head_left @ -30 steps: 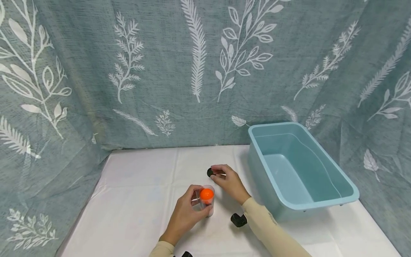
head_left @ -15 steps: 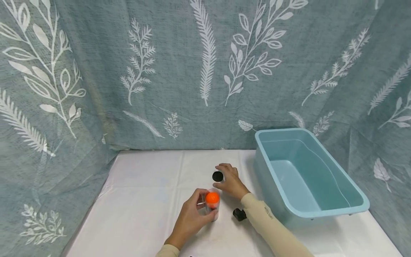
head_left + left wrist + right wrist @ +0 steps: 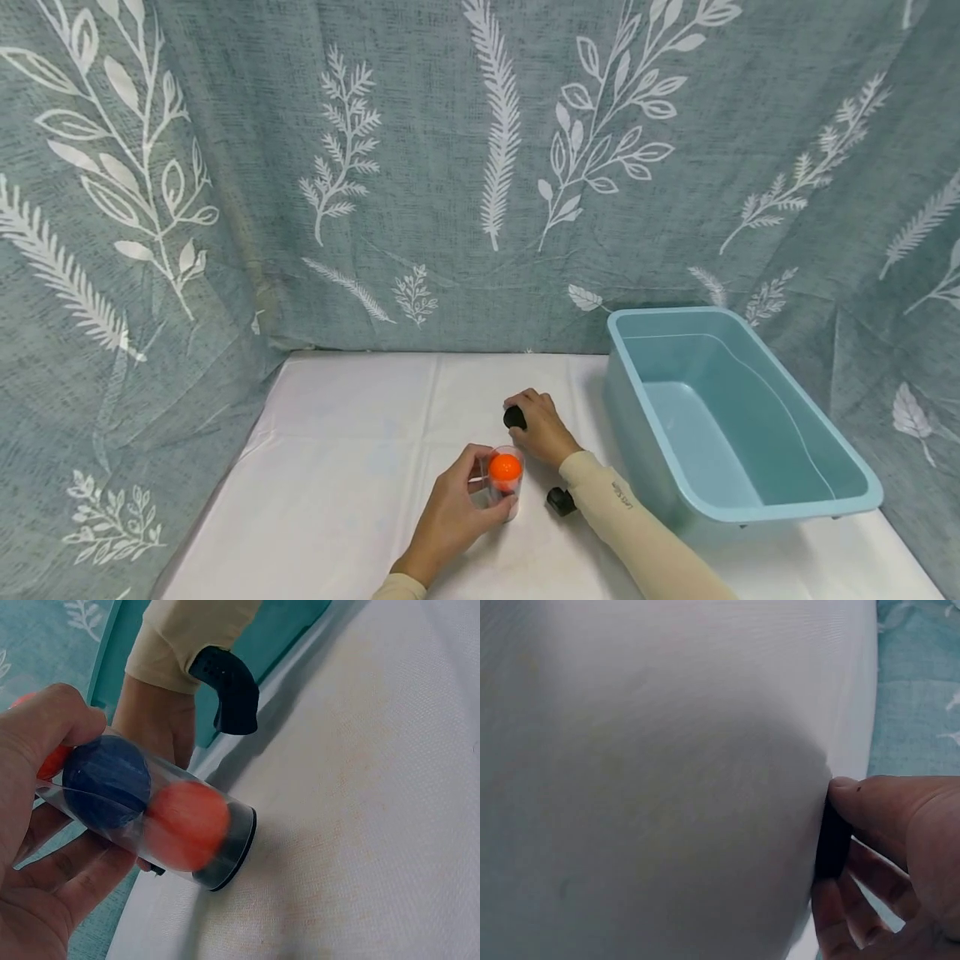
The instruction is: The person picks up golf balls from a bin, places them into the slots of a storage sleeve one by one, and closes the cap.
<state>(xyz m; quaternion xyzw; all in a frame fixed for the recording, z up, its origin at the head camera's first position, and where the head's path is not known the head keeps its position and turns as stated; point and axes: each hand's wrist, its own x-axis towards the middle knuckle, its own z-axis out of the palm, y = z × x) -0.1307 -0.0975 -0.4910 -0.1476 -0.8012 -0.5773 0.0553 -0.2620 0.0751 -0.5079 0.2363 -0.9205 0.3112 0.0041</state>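
My left hand (image 3: 453,518) grips a clear plastic tube (image 3: 238,832) by its side. An orange ball (image 3: 506,468) shows at its upper end in the head view. From the left wrist, a dark blue ball (image 3: 106,781) and an orange ball (image 3: 187,825) are stacked inside, above a black-rimmed base. Just beyond the tube, my right hand (image 3: 542,428) pinches a round black cap (image 3: 514,417) between thumb and fingers. In the right wrist view the cap (image 3: 833,841) is edge-on, close over the white cloth.
A light blue plastic tub (image 3: 660,433) stands to the right, beside my right forearm. A black wrist-worn device (image 3: 560,502) sticks out by the right sleeve. White cloth (image 3: 352,483) covers the table, and a leaf-patterned teal curtain (image 3: 420,167) hangs behind it.
The head view has shifted, so everything sits further right and lower. My right hand has moved slightly left around the cap, which has turned a little. The left hand keeps holding the tube.
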